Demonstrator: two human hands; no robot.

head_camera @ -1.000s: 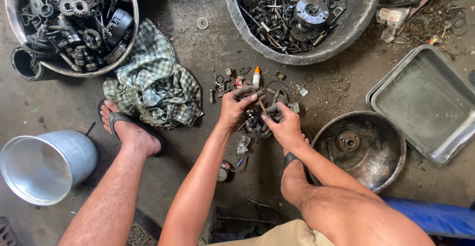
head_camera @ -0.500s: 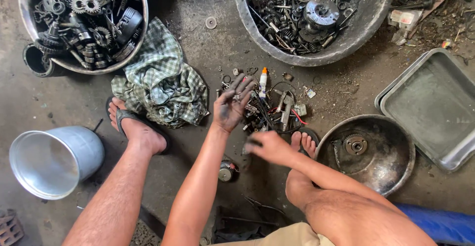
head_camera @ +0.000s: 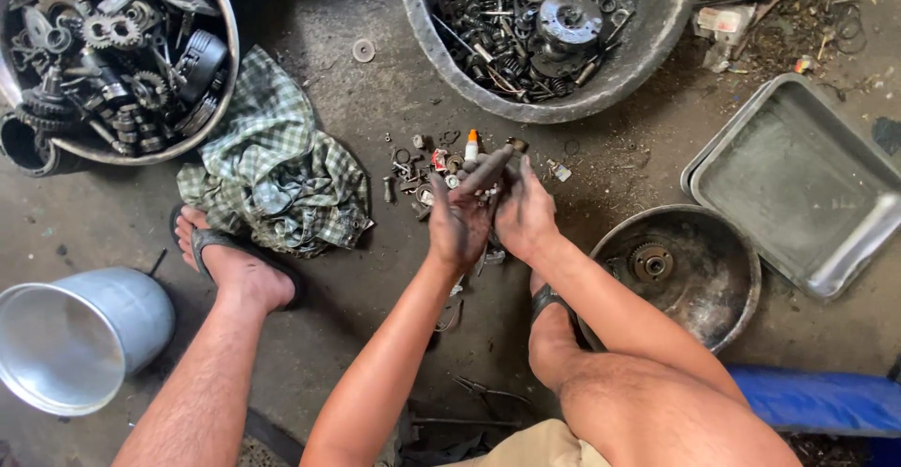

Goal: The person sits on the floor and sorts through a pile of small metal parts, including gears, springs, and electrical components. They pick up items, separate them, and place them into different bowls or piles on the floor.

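Observation:
My left hand point(head_camera: 458, 223) grips a greasy metal shaft point(head_camera: 490, 167) that points up and to the right. My right hand point(head_camera: 524, 212) is pressed against the same shaft from the right side, fingers wrapped round its lower part. Both hands hover over a scatter of small metal parts point(head_camera: 422, 171) on the oily concrete floor, among them bolts, washers and a small white tube with an orange cap point(head_camera: 472, 143). My two feet in sandals rest either side of the pile.
A checked cloth point(head_camera: 277, 171) lies left of the pile. Basins of gears point(head_camera: 113, 45) and of springs and parts point(head_camera: 554, 26) stand at the back. A dark round pan with a gear point(head_camera: 680, 270), a metal tray point(head_camera: 798, 185) and a tipped aluminium pot point(head_camera: 80, 336) are nearby.
My left hand has picked the shaft up off the pile. My right hand rose from the floor and joined it, so both now hold the shaft together.

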